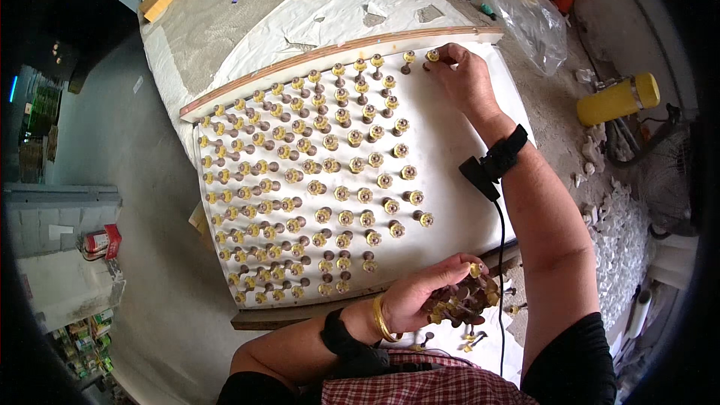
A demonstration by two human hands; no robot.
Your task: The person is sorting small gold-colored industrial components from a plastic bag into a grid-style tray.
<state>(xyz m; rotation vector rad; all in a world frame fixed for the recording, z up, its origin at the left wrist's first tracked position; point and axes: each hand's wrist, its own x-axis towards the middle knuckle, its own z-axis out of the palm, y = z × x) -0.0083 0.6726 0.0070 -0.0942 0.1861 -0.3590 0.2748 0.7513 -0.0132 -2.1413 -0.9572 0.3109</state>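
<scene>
Small yellow flower-shaped knobs with brown stems and round brown feet (330,142) stand in rows across a white board (465,202). At the far right end of the back row, my right hand (466,79) pinches one such knob (433,55) upright at the board. My left hand (412,296) is by the near edge, palm up and fingers curled round a heap of the same knobs (465,296). Its fingertips are mostly hidden by the heap. Several loose knobs (472,341) lie on a white surface below the left hand.
A wooden strip (337,52) borders the board's far side. Beyond it lies white sheeting (337,7). To the right are a yellow bottle (619,99), a clear plastic bag (532,30) and a fan (667,172). A black cable (502,277) hangs from my right wrist, past the left hand's heap.
</scene>
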